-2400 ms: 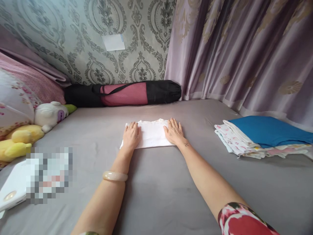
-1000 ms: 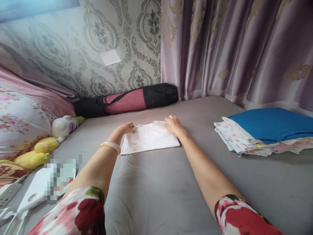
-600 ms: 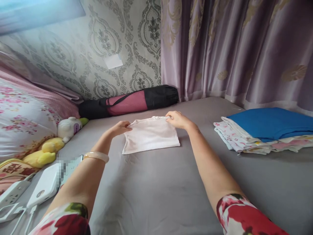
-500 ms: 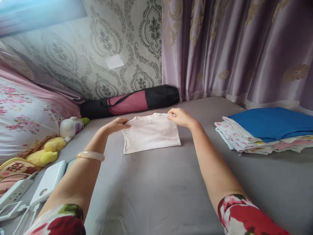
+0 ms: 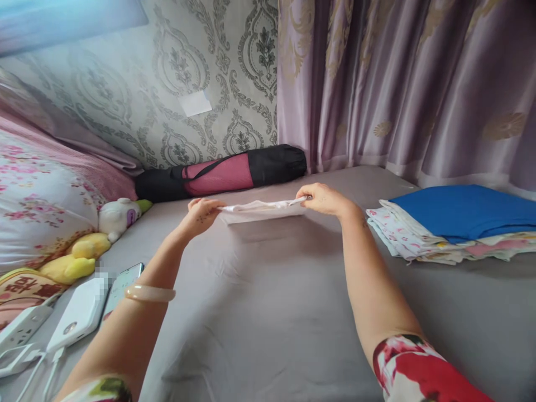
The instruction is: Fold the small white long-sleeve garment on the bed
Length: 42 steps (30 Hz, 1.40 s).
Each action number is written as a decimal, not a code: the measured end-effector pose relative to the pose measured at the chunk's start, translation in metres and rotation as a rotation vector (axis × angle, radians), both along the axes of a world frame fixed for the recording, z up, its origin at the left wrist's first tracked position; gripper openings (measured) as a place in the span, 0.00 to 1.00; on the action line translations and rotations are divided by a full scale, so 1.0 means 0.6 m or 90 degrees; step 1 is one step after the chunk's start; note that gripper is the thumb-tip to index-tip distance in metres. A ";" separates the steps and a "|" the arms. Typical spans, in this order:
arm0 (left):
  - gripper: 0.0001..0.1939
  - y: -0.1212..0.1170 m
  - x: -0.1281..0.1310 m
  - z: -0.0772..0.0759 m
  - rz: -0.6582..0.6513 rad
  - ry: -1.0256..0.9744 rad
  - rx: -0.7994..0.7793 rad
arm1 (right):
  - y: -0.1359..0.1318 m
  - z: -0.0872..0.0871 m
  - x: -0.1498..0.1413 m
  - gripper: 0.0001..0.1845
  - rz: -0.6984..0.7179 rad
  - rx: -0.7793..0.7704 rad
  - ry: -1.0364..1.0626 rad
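Observation:
A pale pink folded garment (image 5: 262,211) is stretched between my two hands, lifted off the grey bed sheet with a shadow beneath it. I see it nearly edge-on, its upper edge gathered in small folds. My left hand (image 5: 203,214) pinches its left corner, and a cream bangle (image 5: 149,293) circles that forearm. At the opposite corner my right hand (image 5: 324,199) is closed on the cloth between thumb and fingers. What kind of garment it is, I cannot tell.
To the right lies a stack of folded clothes, a blue one (image 5: 469,209) on top. Against the wall rests a black and pink rolled bag (image 5: 221,173). At left are plush toys (image 5: 119,218), a phone (image 5: 123,287), a white power bank (image 5: 79,315) and a power strip (image 5: 25,326).
The garment, earlier hanging with its broad face toward me and its lower edge near the sheet, is now raised and tipped nearly edge-on. Both hands have moved slightly apart.

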State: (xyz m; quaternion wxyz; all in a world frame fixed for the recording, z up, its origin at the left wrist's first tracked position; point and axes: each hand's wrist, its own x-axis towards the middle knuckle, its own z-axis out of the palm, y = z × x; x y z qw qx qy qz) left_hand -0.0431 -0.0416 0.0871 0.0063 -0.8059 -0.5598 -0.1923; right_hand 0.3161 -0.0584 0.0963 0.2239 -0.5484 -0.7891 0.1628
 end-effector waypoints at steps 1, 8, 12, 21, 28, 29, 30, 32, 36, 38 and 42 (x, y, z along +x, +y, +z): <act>0.15 -0.011 -0.001 -0.008 -0.014 0.030 -0.035 | 0.000 -0.001 0.003 0.12 0.020 -0.048 -0.023; 0.19 -0.066 -0.002 -0.063 -0.066 0.090 -0.176 | 0.002 -0.013 -0.001 0.15 0.129 -0.253 -0.147; 0.23 -0.086 0.002 -0.074 -0.074 0.106 -0.202 | 0.002 -0.017 -0.003 0.18 0.131 -0.306 -0.152; 0.26 -0.092 0.015 -0.060 -0.059 0.119 -0.261 | 0.006 -0.019 -0.008 0.15 0.120 -0.355 -0.086; 0.21 -0.056 0.053 -0.085 0.176 -0.002 -0.146 | 0.012 -0.036 -0.052 0.16 0.087 -0.249 -0.167; 0.19 -0.051 0.056 -0.090 0.230 -0.005 -0.147 | 0.012 -0.039 -0.058 0.16 0.095 -0.247 -0.186; 0.18 -0.047 0.057 -0.095 0.276 -0.006 -0.159 | 0.013 -0.041 -0.064 0.16 0.101 -0.250 -0.204; 0.15 -0.040 0.055 -0.105 0.332 -0.020 -0.205 | 0.014 -0.046 -0.075 0.17 0.098 -0.249 -0.227; 0.12 -0.034 0.041 -0.124 0.344 -0.095 -0.271 | 0.013 -0.060 -0.099 0.23 0.050 -0.220 -0.215; 0.11 -0.034 0.036 -0.128 0.339 -0.126 -0.272 | 0.012 -0.071 -0.116 0.24 0.051 -0.196 -0.208; 0.10 -0.031 0.034 -0.129 0.345 -0.221 -0.305 | 0.010 -0.101 -0.150 0.23 0.092 -0.120 -0.204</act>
